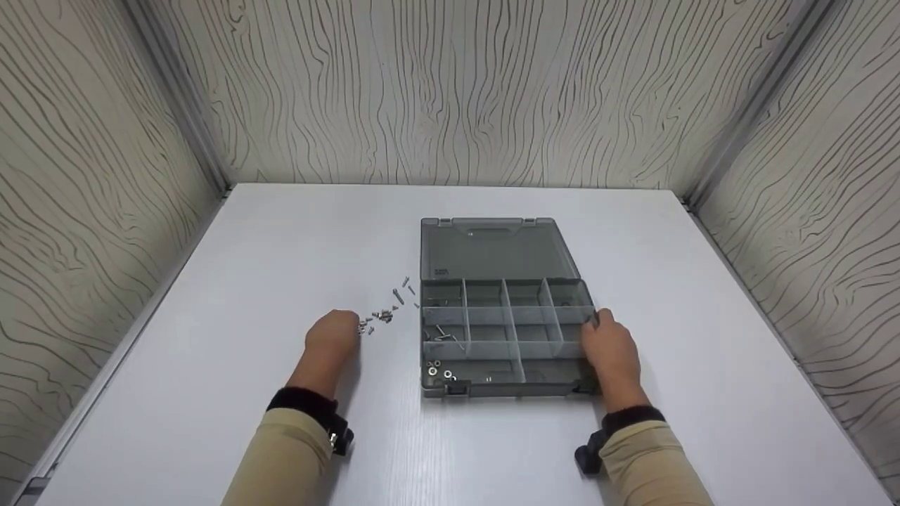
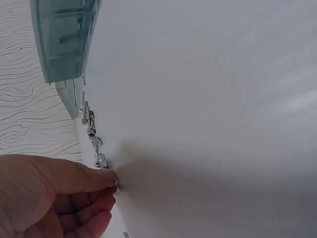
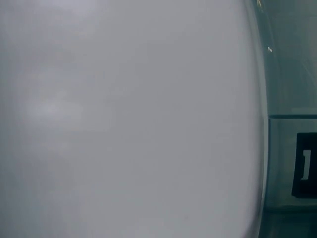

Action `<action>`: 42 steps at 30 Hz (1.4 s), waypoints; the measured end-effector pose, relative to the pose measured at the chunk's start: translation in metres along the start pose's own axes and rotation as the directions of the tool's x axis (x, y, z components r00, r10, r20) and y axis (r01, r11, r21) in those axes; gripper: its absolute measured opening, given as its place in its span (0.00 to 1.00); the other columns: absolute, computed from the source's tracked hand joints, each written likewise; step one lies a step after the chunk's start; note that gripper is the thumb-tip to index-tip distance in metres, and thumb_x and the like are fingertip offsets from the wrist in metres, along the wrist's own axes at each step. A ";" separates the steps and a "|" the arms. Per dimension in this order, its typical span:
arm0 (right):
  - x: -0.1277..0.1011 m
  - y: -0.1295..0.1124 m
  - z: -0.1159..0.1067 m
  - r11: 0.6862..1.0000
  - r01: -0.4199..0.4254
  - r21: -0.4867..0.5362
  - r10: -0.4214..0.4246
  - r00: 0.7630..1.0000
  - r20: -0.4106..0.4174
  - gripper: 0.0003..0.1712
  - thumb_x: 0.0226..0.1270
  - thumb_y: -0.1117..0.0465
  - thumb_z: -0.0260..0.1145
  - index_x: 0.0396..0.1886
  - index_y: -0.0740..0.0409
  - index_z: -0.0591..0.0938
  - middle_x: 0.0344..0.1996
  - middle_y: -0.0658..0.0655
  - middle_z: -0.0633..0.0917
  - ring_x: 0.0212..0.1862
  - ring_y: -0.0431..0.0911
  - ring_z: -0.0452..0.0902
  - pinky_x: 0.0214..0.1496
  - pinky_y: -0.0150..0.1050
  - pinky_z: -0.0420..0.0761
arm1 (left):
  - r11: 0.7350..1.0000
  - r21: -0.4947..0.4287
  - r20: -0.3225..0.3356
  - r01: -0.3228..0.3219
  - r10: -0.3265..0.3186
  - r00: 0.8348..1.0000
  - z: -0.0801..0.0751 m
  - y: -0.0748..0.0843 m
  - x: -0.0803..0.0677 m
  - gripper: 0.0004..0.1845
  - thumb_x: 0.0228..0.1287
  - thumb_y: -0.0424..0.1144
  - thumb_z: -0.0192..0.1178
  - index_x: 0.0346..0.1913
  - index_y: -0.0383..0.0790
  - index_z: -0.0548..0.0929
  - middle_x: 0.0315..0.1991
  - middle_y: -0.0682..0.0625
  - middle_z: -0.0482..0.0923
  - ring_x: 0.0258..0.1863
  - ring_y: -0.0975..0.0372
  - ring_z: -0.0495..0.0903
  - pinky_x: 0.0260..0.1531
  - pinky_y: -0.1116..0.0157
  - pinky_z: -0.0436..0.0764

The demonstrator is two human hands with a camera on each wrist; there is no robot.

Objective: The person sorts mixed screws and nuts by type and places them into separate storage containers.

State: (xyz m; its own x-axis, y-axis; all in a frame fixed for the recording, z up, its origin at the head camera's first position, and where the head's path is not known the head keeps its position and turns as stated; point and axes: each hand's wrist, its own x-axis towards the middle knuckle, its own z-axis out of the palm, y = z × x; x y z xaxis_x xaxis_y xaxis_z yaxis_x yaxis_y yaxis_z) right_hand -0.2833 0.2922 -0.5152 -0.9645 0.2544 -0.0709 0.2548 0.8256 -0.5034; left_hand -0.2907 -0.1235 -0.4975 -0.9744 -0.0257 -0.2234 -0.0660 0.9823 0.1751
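Observation:
A grey translucent compartment box (image 1: pixel 485 390) lies on the table with its lid (image 1: pixel 499 249) folded back. Screws (image 1: pixel 443 334) lie in its left middle compartment and nuts (image 1: pixel 432 371) in the front left one. Loose screws and small metal fasteners (image 1: pixel 383 316) are strewn left of the box. At the near end of that scatter, my left hand (image 1: pixel 333 337) pinches a tiny metal fastener (image 2: pixel 115 184) between thumb and finger; its kind is mostly hidden. My right hand (image 1: pixel 613 348) grips the box's right side; the right wrist view shows only the box wall (image 3: pixel 290 163), not the hand.
The white table (image 1: pixel 281 239) runs back to wood-grain panels (image 1: pixel 457 98), with more panels at both sides. A black latch (image 1: pixel 458 388) sits on the box's front edge, and another is beside my right hand.

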 end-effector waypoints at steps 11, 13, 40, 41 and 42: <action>-0.001 -0.001 -0.001 1.000 0.000 -0.003 0.000 1.000 -0.003 0.26 0.68 0.55 0.42 0.59 0.68 0.63 0.46 0.73 0.75 0.46 0.62 0.74 0.43 0.53 0.74 | 0.998 -0.039 -0.032 -0.050 0.049 0.998 -0.013 0.025 -0.009 0.08 0.61 0.30 0.53 0.39 0.36 0.81 0.39 0.44 0.80 0.41 0.55 0.79 0.43 0.59 0.79; -0.002 -0.001 -0.001 1.000 -0.001 -0.003 0.001 1.000 -0.002 0.26 0.68 0.55 0.41 0.60 0.68 0.63 0.47 0.73 0.75 0.47 0.62 0.73 0.44 0.54 0.74 | 0.994 -0.045 -0.059 -0.098 0.096 0.994 -0.016 0.034 -0.012 0.06 0.59 0.31 0.56 0.37 0.39 0.82 0.36 0.46 0.81 0.38 0.56 0.79 0.39 0.60 0.80; -0.001 -0.003 -0.001 1.000 -0.017 -0.010 0.017 1.000 0.026 0.30 0.68 0.54 0.40 0.64 0.68 0.58 0.53 0.74 0.70 0.55 0.65 0.67 0.54 0.56 0.70 | 0.844 0.076 -0.118 -0.531 0.537 0.836 -0.019 0.091 -0.053 0.06 0.44 0.33 0.63 0.22 0.46 0.76 0.18 0.58 0.72 0.18 0.64 0.69 0.16 0.67 0.70; -0.001 -0.003 -0.001 1.000 -0.019 -0.010 0.019 1.000 0.023 0.30 0.68 0.54 0.40 0.64 0.68 0.58 0.53 0.74 0.71 0.54 0.65 0.68 0.54 0.56 0.70 | 0.842 0.080 -0.117 -0.533 0.539 0.834 -0.018 0.091 -0.053 0.06 0.44 0.33 0.63 0.22 0.46 0.77 0.18 0.58 0.72 0.18 0.64 0.69 0.16 0.67 0.70; -0.001 -0.003 -0.001 1.000 -0.019 -0.012 0.019 1.000 0.020 0.29 0.68 0.54 0.40 0.64 0.68 0.59 0.52 0.74 0.71 0.54 0.65 0.68 0.53 0.56 0.70 | 0.842 0.082 -0.117 -0.534 0.540 0.834 -0.017 0.091 -0.053 0.06 0.43 0.33 0.63 0.22 0.47 0.77 0.18 0.58 0.72 0.18 0.64 0.69 0.16 0.67 0.70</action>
State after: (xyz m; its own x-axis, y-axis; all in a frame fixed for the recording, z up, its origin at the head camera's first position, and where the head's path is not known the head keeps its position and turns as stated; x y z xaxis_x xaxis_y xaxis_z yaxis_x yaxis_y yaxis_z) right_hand -0.2826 0.2902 -0.5125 -0.9606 0.2603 -0.0976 0.2740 0.8266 -0.4916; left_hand -0.2486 -0.0359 -0.4534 -0.8730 0.4873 0.0200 0.4819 0.8558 0.1881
